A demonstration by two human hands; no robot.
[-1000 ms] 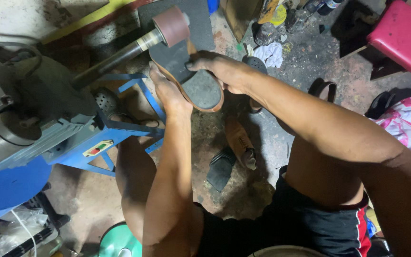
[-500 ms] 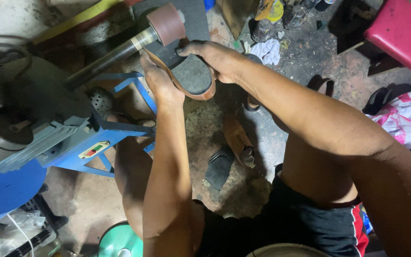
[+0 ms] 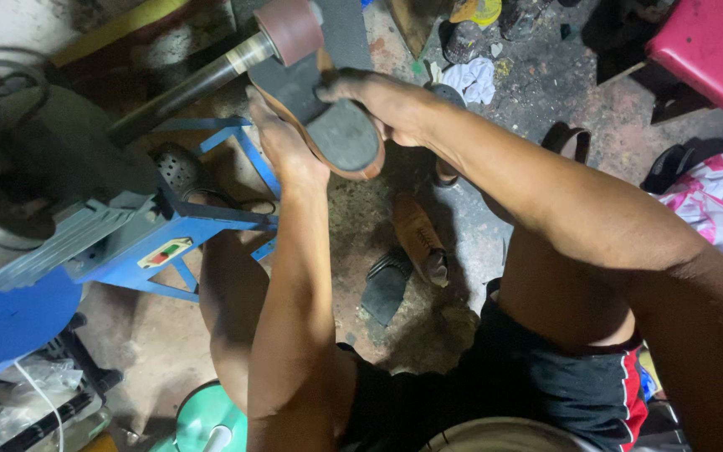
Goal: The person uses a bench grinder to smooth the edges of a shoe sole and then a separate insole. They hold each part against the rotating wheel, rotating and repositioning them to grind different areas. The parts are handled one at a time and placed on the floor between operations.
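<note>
a: where was the shoe [image 3: 338, 125]?

b: held sole up against the reddish sanding drum [image 3: 289, 29], which sat on the end of a grey machine [image 3: 39, 176].

a: and the hands?

b: the left hand [image 3: 284, 146] gripped its near edge; the right hand [image 3: 382, 105] curled over the heel. another shoe [image 3: 418, 238] lay on the floor [image 3: 537, 84].
</note>
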